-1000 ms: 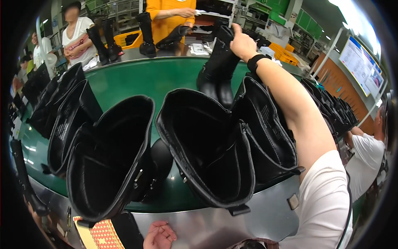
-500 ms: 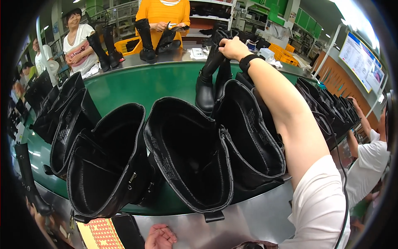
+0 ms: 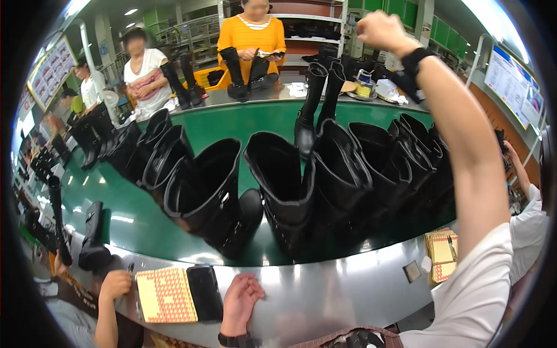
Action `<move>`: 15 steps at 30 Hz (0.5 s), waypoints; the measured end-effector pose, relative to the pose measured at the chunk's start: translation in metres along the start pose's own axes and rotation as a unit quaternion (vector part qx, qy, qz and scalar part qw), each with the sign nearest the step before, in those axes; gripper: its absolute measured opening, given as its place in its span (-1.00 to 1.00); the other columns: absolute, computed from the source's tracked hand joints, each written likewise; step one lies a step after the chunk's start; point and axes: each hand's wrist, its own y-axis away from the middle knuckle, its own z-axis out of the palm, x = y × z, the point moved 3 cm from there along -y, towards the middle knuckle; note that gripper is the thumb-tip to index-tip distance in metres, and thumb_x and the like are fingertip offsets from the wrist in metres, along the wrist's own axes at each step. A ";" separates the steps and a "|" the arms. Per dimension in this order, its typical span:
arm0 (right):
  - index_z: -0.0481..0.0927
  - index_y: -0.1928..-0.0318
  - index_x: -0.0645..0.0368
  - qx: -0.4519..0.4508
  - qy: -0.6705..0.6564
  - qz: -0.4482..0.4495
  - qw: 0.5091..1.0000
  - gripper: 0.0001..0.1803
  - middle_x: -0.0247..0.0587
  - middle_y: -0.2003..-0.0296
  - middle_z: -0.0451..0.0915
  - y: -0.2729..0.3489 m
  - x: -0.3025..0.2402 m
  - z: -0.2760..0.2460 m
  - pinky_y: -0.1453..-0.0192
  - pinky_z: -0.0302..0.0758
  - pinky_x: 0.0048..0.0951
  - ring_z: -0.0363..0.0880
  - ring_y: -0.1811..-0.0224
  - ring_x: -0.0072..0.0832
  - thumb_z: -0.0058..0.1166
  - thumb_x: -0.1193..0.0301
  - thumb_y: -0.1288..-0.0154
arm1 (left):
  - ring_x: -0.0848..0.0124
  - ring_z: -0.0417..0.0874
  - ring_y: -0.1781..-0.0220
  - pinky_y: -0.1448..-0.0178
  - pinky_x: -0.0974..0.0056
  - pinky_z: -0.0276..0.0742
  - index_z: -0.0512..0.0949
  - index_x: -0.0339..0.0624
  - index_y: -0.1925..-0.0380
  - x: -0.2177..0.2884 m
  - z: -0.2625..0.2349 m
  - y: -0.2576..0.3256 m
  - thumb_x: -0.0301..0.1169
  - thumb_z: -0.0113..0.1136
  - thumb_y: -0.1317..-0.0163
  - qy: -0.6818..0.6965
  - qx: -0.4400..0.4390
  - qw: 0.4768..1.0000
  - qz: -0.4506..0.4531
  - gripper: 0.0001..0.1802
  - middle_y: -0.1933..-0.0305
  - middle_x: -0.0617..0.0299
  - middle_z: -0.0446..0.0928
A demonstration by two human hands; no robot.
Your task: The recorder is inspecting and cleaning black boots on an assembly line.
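My right hand [image 3: 380,30] is raised above the far side of the green table, fingers curled closed with nothing visible in them. Below and left of it, a pair of tall black boots [image 3: 308,110] stands upright, apart from the hand. My left hand [image 3: 242,296] rests palm up at the near metal edge, its fingers loosely bent and empty. In front of it stands a row of black boots, their wide tops facing me, among them one boot [image 3: 203,180] with a buckle and another boot [image 3: 284,174] beside it. Beside my left hand lie a black flat case [image 3: 204,293] and a sheet of red round stickers [image 3: 166,294].
A co-worker's hand [image 3: 118,284] is next to the sticker sheet. Across the green table [image 3: 232,119], a person in an orange top [image 3: 252,35] handles a boot. Yellow pads [image 3: 442,250] lie on the metal edge at right. More boots [image 3: 96,133] stand at left.
My right hand has let go of the tall boot and lifted up and to the right. The view has shifted back, so more of the table and my left hand show.
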 end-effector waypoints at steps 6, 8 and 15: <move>0.58 0.17 0.22 0.067 -0.102 -0.067 0.990 -0.69 -0.19 0.32 0.62 0.120 0.017 -0.163 0.16 0.48 -0.39 0.60 0.29 -0.41 0.03 0.21 -0.38 | 0.30 0.63 0.32 0.23 0.27 0.60 0.43 -0.29 0.02 -0.006 0.007 0.000 -0.39 0.04 -0.36 -0.114 0.019 0.993 0.036 -0.74 0.32 0.11 0.50; 0.60 0.20 0.26 0.013 -0.268 0.012 0.963 -0.73 -0.17 0.30 0.63 0.194 0.000 -0.190 0.12 0.46 -0.39 0.61 0.28 -0.39 0.12 0.28 -0.27 | 0.33 0.60 0.30 0.20 0.28 0.60 0.43 -0.29 0.05 -0.010 0.014 0.003 -0.40 0.09 -0.31 -0.176 0.021 0.983 0.044 -0.73 0.29 0.13 0.51; 0.68 0.42 0.21 -0.222 -0.468 -0.013 0.855 -0.85 -0.14 0.49 0.66 0.441 -0.055 -0.156 0.24 0.48 -0.38 0.64 0.42 -0.26 0.33 0.43 0.02 | -0.07 0.28 -0.25 -0.35 0.06 0.21 0.43 -0.17 -0.06 0.059 0.039 0.003 -0.33 0.44 0.05 -0.530 0.232 0.670 0.466 -0.38 -0.13 -0.15 0.29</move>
